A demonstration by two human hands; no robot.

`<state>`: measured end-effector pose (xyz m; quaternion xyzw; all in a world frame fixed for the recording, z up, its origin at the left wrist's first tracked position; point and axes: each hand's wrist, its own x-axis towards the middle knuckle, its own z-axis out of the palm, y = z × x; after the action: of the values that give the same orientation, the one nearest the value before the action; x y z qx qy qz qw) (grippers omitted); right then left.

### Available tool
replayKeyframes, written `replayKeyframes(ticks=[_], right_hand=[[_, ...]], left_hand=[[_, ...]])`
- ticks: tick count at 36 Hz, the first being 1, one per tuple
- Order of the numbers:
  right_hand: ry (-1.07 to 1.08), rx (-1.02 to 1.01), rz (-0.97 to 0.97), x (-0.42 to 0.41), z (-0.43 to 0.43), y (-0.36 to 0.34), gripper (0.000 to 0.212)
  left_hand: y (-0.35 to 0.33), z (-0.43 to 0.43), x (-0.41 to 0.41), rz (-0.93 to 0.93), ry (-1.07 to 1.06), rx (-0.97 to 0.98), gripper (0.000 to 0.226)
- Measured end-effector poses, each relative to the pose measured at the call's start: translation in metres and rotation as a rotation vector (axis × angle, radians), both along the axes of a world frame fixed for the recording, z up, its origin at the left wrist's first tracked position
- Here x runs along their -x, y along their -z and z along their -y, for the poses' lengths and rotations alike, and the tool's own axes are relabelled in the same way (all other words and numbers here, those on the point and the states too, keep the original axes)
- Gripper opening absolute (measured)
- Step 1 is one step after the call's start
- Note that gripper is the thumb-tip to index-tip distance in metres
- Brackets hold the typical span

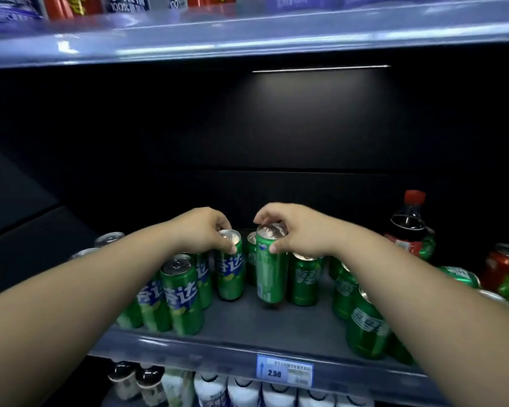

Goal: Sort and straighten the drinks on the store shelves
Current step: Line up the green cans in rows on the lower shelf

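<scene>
Dark shelf (276, 324): left hand (206, 230) pinches left can (229, 271) by its rim, right hand (297, 230) the right can (269, 274); both probably slick and tippy below those grips.

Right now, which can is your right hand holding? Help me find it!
Look at the grey middle shelf with the blue price tag on its edge. Near the middle, just above that tag, the right hand grips a tall green metal can by its top. Unlike its neighbours, it shows a plain green side, with no big white letters.
</scene>
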<state>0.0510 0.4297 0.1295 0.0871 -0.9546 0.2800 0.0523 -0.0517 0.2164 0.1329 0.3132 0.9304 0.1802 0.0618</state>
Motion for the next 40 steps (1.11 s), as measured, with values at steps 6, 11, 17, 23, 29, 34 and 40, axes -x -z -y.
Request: replayKeyframes(ticks=[6, 11, 17, 23, 29, 34, 40], right_hand=[[0.055, 0.001, 0.092, 0.011, 0.014, 0.030, 0.053], [0.060, 0.046, 0.111, 0.017, 0.019, 0.035, 0.055], [0.214, 0.006, 0.053, 0.014, 0.027, 0.031, 0.068], [0.326, -0.029, 0.077, 0.015, 0.033, 0.027, 0.045], [0.303, -0.058, 0.135, 0.016, 0.033, 0.025, 0.052], [0.291, -0.074, 0.163, 0.019, 0.035, 0.023, 0.055], [0.245, -0.107, 0.214, 0.022, 0.038, 0.019, 0.066]], left_hand=[[0.008, 0.007, 0.023, -0.008, 0.072, 0.073, 0.041], [0.012, 0.010, 0.034, 0.022, 0.157, 0.028, 0.037], [0.020, 0.012, 0.048, 0.042, 0.230, 0.003, 0.039], [0.021, 0.012, 0.057, 0.045, 0.222, 0.016, 0.040], [0.018, 0.009, 0.057, 0.013, 0.224, 0.095, 0.045], [0.014, 0.008, 0.055, -0.013, 0.229, 0.138, 0.046], [0.008, 0.008, 0.047, -0.046, 0.231, 0.207, 0.052]])
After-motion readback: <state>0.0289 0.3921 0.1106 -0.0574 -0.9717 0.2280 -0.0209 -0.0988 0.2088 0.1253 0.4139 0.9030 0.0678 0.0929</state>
